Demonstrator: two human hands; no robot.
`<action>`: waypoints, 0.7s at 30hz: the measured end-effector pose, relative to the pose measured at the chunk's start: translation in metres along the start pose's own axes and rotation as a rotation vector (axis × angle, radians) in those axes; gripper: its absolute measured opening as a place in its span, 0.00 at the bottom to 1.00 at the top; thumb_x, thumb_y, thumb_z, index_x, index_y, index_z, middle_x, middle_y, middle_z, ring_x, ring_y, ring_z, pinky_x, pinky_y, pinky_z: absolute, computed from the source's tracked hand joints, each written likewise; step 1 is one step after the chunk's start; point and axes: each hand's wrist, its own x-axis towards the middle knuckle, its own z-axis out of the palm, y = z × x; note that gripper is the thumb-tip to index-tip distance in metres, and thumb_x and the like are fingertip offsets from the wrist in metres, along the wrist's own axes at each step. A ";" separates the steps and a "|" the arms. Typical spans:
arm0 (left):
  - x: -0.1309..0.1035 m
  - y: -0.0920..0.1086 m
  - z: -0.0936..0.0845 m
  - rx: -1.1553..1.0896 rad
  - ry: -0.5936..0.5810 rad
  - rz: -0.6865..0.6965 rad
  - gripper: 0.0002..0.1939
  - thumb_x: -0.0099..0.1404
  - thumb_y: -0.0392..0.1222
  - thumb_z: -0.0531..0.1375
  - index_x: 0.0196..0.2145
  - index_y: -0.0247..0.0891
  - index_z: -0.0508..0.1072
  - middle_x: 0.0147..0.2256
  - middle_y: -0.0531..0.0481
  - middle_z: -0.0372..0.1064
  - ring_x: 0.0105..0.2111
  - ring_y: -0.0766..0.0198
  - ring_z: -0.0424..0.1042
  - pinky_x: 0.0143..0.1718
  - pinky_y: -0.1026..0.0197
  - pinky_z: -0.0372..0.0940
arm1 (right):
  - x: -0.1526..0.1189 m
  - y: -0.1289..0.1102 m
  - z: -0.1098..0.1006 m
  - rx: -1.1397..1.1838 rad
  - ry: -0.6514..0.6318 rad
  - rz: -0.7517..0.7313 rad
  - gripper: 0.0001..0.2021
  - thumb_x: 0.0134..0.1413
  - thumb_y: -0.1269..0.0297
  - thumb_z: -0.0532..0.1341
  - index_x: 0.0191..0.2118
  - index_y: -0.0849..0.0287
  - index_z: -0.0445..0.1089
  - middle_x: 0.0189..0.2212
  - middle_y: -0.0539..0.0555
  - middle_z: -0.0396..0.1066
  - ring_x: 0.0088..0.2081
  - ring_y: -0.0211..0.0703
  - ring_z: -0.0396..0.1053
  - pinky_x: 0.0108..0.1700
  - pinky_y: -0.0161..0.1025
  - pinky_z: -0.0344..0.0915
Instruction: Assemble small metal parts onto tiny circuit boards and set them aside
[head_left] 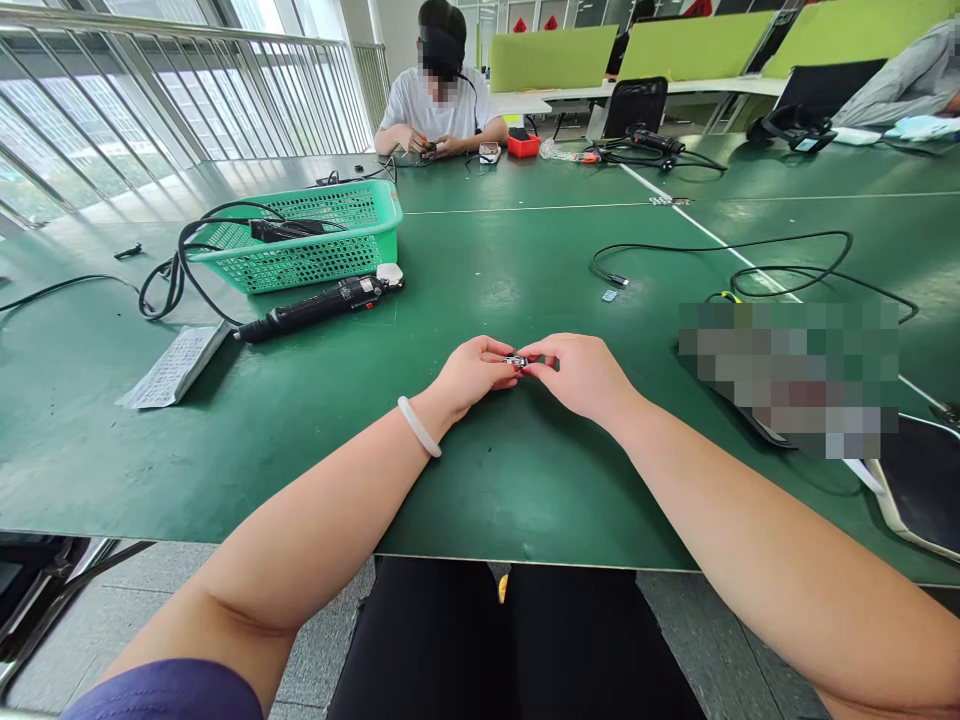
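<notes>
Both hands meet over the middle of the green table point(510, 480), close to its front edge. Between their fingertips is a small black-and-silver part point(516, 361), too small to name. My left hand point(474, 377), with a white band on the wrist, pinches it from the left. From the other side, my right hand point(574, 370) grips it between thumb and fingers. The fingers cover much of the part. Left of the hands lies a black electric screwdriver point(319, 308) with its cable. Beyond them on the right, a small flat piece point(610, 296) lies by a cable plug point(619, 281).
A green plastic basket point(315, 262) with cables stands at the back left, behind a folded paper point(176, 368). A black cable point(795, 240) loops across the right side, near a blurred object point(787, 380). Another person point(441, 100) sits across the table beside a red box point(523, 147).
</notes>
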 end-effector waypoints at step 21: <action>-0.001 0.000 0.000 0.038 -0.001 0.044 0.13 0.54 0.22 0.64 0.34 0.33 0.67 0.26 0.51 0.74 0.28 0.70 0.73 0.43 0.57 0.68 | -0.001 -0.004 -0.001 -0.029 0.020 -0.031 0.13 0.56 0.68 0.59 0.41 0.52 0.79 0.36 0.52 0.77 0.33 0.43 0.69 0.34 0.40 0.63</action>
